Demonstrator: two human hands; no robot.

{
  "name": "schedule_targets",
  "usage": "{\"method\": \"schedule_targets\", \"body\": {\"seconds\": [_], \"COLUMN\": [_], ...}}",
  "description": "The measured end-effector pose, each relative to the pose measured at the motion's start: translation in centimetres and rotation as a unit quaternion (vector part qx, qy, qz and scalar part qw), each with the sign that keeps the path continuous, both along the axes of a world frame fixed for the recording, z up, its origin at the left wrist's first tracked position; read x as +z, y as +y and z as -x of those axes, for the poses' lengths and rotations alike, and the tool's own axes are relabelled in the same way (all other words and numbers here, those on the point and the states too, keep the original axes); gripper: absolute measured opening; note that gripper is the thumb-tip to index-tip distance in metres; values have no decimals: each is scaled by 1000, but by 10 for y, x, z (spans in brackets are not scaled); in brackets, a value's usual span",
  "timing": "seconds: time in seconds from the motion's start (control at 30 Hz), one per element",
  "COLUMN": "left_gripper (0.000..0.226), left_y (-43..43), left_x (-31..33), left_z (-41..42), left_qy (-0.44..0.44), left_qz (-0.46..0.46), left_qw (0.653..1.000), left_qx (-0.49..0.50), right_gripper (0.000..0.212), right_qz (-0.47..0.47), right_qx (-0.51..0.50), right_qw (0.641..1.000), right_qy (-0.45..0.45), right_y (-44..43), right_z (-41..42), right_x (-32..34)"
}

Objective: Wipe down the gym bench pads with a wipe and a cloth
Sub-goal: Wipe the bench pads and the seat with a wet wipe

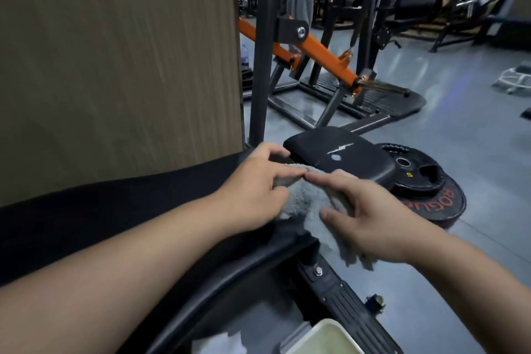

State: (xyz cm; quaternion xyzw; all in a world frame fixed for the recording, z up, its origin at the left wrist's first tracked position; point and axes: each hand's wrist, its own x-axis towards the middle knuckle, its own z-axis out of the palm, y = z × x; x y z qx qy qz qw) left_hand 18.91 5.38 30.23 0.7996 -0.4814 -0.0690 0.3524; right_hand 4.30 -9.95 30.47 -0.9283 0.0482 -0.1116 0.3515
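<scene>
Grip of left hand (258, 184) and right hand (376, 218) is closed on fluffy grey cloth (304, 204); cloth-wiping is judged in hand; black vinyl bench pad (344, 158) must be rubbed next.

We see a big wooden wall (115, 66) close on the left with a black post (260, 81) beside it, weight plates (425, 184) stacked down low just beside the small black pad (344, 155), and lots of open gray floor (474, 138) out to the right.

cloth (309, 204) on bench pad (115, 216), between hands.
</scene>
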Motion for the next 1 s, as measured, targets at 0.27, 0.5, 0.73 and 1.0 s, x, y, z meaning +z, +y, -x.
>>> {"method": "schedule_targets", "body": {"seconds": [0.27,0.5,0.73,1.0], "left_gripper": [52,44,65,145], "left_y": [-32,-13,24,25], "left_x": [-23,-15,-15,-21], "left_z": [-70,-62,-54,-53], "left_qy": [11,-84,-122,-60], "left_qz": [-96,-170,-284,-392], "left_qw": [991,973,941,911], "left_qx": [89,134,136,111], "right_gripper": [61,38,57,55], "right_qz": [85,311,373,180], "right_qx": [-27,-61,-60,57], "right_qw": [987,917,914,980], "right_qy": [134,243,150,70], "right_y": [2,10,6,6], "right_z": [-86,-92,-82,-102], "right_x": [-10,-16,-20,-29]}}
